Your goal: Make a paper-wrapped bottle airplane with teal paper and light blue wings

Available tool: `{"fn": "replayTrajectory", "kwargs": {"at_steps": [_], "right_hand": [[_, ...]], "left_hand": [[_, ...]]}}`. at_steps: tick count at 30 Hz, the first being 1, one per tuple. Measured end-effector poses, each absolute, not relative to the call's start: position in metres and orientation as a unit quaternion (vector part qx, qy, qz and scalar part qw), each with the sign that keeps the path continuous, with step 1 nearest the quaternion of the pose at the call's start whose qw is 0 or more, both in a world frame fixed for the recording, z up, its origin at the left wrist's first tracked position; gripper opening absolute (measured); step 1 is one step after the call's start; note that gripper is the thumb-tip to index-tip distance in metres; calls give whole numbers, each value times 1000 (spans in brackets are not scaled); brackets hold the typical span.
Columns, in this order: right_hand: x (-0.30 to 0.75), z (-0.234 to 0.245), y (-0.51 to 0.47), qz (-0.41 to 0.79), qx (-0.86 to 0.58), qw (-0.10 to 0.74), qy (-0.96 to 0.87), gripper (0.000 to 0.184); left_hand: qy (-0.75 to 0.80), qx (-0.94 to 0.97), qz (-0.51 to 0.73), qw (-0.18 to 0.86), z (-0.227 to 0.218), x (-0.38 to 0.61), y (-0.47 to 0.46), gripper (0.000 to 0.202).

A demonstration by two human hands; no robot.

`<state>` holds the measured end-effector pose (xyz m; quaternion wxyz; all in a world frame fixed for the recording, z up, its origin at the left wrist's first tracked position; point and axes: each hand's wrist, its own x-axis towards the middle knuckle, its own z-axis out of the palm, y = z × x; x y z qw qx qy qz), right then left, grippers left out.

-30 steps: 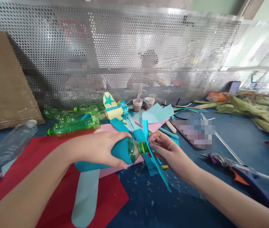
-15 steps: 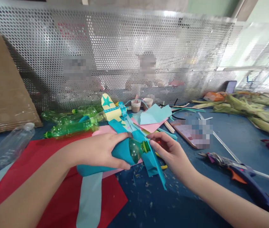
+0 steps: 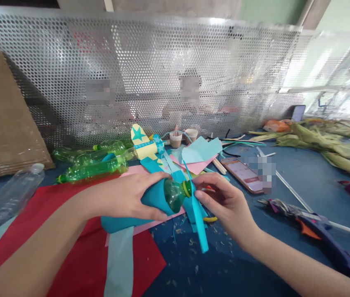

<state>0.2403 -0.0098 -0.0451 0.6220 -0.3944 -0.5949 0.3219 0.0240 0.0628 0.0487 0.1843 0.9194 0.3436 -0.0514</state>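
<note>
My left hand [image 3: 134, 196] is wrapped round a green plastic bottle [image 3: 173, 196] lying on its side, its body covered in blue paper [image 3: 154, 196]. The bottle's neck and yellow-green cap point right. Between thumb and fingers, my right hand [image 3: 216, 194] pinches a narrow blue paper strip [image 3: 200, 229] against the cap end. One end of the strip hangs down toward the table. A pale blue paper piece [image 3: 119, 260] sticks out below the wrapped bottle, over red paper [image 3: 150, 264].
A glue gun [image 3: 314, 229] and a phone [image 3: 244, 175] lie to the right. Green bottles [image 3: 91, 169] and a clear bottle [image 3: 10, 192] lie left, near cardboard [image 3: 8, 115]. A paper-decorated plane [image 3: 147, 146], paper cups [image 3: 175, 139] and corn husks [image 3: 314, 142] stand or lie farther back.
The blue strip has turned at the cap, its lower end swinging left and its face more toward me. My left hand stays on the bottle, shifted very slightly left.
</note>
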Motion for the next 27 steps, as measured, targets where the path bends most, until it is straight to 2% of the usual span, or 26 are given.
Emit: {"fn": "replayTrajectory", "kwargs": {"at_steps": [7, 13, 19, 23, 27], "right_hand": [[241, -41, -16, 235, -384, 609, -653, 14], [242, -44, -18, 241, -378, 573, -686, 17], [240, -46, -15, 225, -402, 534, -709, 25], [238, -47, -14, 243, -406, 527, -706, 22], [239, -54, -14, 254, -447, 503, -695, 22]], "left_hand": [[335, 909, -68, 238, 53, 25, 57, 80], [339, 903, -78, 251, 52, 23, 60, 86], [335, 910, -68, 233, 51, 22, 65, 77], [338, 913, -72, 216, 49, 22, 67, 68], [347, 910, -89, 209, 47, 24, 66, 69]]}}
